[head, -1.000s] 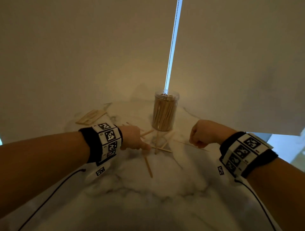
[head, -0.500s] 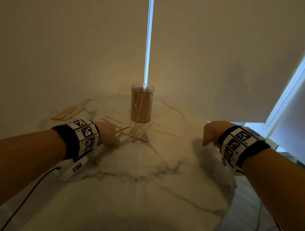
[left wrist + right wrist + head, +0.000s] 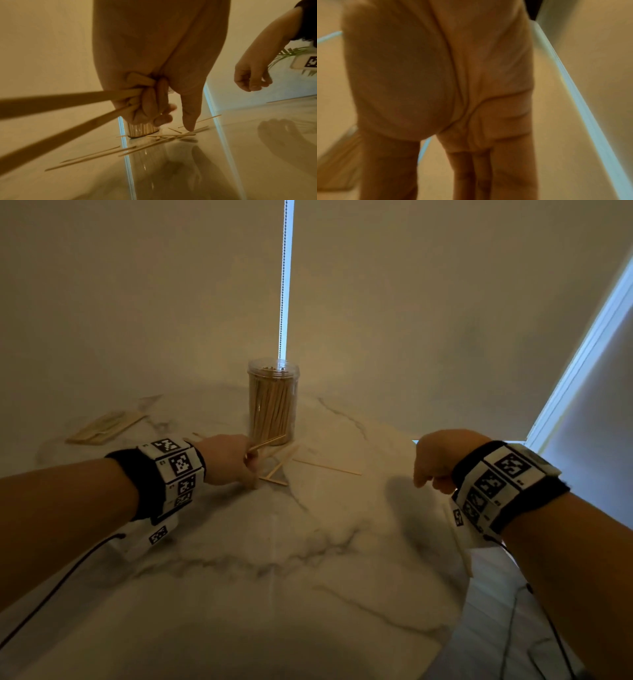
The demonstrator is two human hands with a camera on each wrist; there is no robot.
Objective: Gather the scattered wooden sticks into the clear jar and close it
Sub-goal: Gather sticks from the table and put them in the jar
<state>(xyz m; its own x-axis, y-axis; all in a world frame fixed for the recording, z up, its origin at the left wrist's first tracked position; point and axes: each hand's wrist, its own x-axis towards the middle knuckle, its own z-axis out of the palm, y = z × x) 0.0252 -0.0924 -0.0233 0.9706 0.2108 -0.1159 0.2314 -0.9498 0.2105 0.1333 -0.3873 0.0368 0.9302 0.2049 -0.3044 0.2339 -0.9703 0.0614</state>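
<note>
Flat sticks: pale wooden strips [image 3: 102, 426] lie far left on the white marble table [image 3: 274, 577], apart from the rest.
Left hand: left hand [image 3: 227, 460] curls around a few thin wooden sticks [image 3: 68, 97], forefinger pointing down at the loose pile [image 3: 277, 470].
Advice: probably pin one stick, slide it into the held bundle, then lift.
Jar: clear plastic jar [image 3: 273, 402] stands upright behind the pile, nearly full; whether a lid sits on it is unclear.
Right hand: right hand [image 3: 442, 460] hovers apart over the table, loosely curled, holding nothing.
</note>
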